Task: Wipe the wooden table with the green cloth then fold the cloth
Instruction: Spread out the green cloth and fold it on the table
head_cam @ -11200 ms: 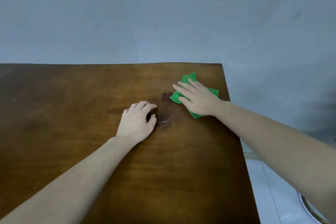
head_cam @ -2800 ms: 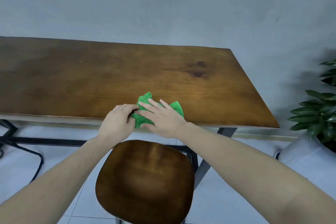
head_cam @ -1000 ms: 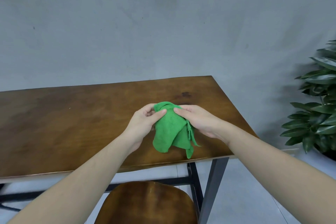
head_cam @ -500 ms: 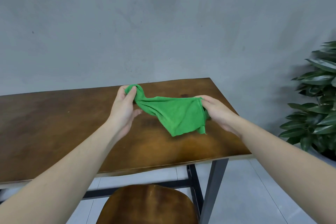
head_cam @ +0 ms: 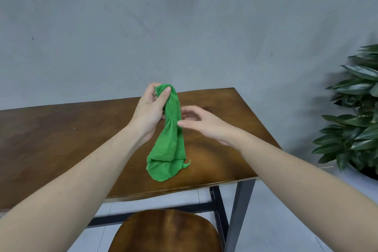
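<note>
We hold the green cloth (head_cam: 168,145) up over the wooden worktop (head_cam: 61,135), gathered at its top in our left hand (head_cam: 149,112), whose fingers (head_cam: 163,95) are pinched closed on the bunched upper end. The cloth hangs down in a narrow, twisted drape, and its lower end looks to brush the worktop near the front edge, though we cannot tell whether it truly touches. Our right hand (head_cam: 204,124) is beside the cloth's middle with its fingers loosely spread and holding nothing; the fingertips just meet the fabric.

We judge the wiping done and the folding just begun. To fold well, we should first find two neighbouring corners rather than grip a bunch: let the right hand slide down an edge to a corner while the left works along to its own corner. Then we spread the cloth flat and square on the worktop, smooth it, and bring edge to edge. Folding from this twisted state would likely give a lumpy, crooked result.

A stool (head_cam: 167,231) stands below the worktop's front edge, and a plant (head_cam: 356,120) is well apart on the right.
</note>
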Demonstrator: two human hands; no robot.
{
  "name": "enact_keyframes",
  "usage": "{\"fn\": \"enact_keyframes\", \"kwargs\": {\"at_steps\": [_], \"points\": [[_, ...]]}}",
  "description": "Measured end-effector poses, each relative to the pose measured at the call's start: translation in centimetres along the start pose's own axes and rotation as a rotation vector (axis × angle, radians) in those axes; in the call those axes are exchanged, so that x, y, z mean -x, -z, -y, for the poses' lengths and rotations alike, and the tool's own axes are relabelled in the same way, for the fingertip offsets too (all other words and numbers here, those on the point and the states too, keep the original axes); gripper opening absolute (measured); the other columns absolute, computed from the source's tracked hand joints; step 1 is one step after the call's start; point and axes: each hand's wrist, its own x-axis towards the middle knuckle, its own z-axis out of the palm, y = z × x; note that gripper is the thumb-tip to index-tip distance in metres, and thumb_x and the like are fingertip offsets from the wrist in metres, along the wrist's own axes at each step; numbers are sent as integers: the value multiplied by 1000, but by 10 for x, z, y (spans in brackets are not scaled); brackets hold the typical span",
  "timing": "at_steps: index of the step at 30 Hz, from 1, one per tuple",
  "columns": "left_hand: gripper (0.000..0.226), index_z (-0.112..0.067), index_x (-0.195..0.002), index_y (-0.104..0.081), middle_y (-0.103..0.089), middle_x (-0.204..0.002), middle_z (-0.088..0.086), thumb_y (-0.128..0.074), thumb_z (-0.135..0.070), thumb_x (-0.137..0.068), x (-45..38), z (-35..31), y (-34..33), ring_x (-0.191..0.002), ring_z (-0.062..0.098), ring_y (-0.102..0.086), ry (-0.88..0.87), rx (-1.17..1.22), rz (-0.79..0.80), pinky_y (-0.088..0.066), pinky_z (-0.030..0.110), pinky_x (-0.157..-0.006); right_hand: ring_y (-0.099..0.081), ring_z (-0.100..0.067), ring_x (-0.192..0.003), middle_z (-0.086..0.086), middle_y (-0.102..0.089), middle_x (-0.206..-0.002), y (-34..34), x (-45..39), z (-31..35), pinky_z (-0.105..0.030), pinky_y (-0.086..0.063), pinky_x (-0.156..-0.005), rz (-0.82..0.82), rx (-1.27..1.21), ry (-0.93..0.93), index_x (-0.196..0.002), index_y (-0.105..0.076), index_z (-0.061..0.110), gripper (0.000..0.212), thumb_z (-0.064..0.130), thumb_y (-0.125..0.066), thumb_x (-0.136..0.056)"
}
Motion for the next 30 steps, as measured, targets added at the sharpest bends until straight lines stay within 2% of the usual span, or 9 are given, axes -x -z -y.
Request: {"fn": "enact_keyframes", "kwargs": {"at_steps": [2,3,7,10,16,19,21,25,30], "points": [[5,-27,-99,-56,-59,-80,-2,-57,-32,-98,-4,-4,2,-69,12,-57,-19,-25,-4,-48,25,-58,-68,-7,-107,12,-75,-110,-5,-10,1,-37,-50,-104,-19,56,14,-101,-70,26,16,40,-70,-93],[4,-28,-97,-57,-61,-81,-4,-57,-32,-98,-8,-6,5,-73,11,-59,-42,-70,-15,-51,27,-63,-70,-11,-100,10,-76,-102,-5,-13,0,-39,-51,-102,-50,46,23,-93,-68,25,12,37,-67,-96],[6,-33,-92,-59,-67,-88,-8,-55,-35,-97,-19,-6,25,-83,8,-65,-108,-332,-55,-52,29,-76,-59,-3,-73,12,-67,-85,12,-14,1,-29,-48,-75,-221,-89,49,-90,-58,26,18,35,-52,-105],[6,-33,-96,-58,-67,-91,-9,-53,-35,-99,-22,-4,32,-84,4,-64,-112,-371,-94,-51,25,-74,-60,7,-68,19,-68,-81,27,-12,5,-21,-44,-69,-155,78,24,-87,-65,25,29,48,-54,-102],[5,-29,-95,-57,-63,-91,-5,-54,-29,-99,-33,-4,32,-79,4,-62,-117,-192,-124,-51,25,-70,-74,-7,-93,10,-78,-101,68,-11,-7,-28,-59,-89,145,304,-193,-106,-77,20,33,45,-78,-86],[4,-30,-94,-58,-66,-94,-4,-57,-31,-98,-43,4,38,-84,8,-65,-90,-228,-123,-54,29,-75,-71,-10,-88,1,-76,-96,87,-18,-21,-32,-57,-84,71,343,-199,-96,-70,7,39,45,-77,-87],[3,-29,-94,-59,-67,-93,-4,-59,-31,-97,-50,10,38,-84,10,-66,-72,-249,-128,-55,28,-74,-68,-13,-87,4,-74,-92,96,-25,-28,-27,-52,-78,12,289,-190,-89,-64,13,32,43,-75,-89],[4,-25,-95,-60,-68,-93,-2,-60,-29,-96,-63,15,41,-80,10,-67,-56,-235,-143,-56,27,-70,-73,-15,-95,5,-76,-103,115,-31,-39,-31,-57,-87,2,288,-193,-101,-69,22,26,43,-77,-88],[2,-25,-99,-58,-68,-95,-2,-57,-26,-98,-75,17,60,-78,6,-69,-25,-129,-202,-55,23,-63,-74,-15,-97,5,-77,-106,141,-32,-63,-32,-58,-91,57,420,-279,-109,-75,23,17,27,-74,-93]]}}
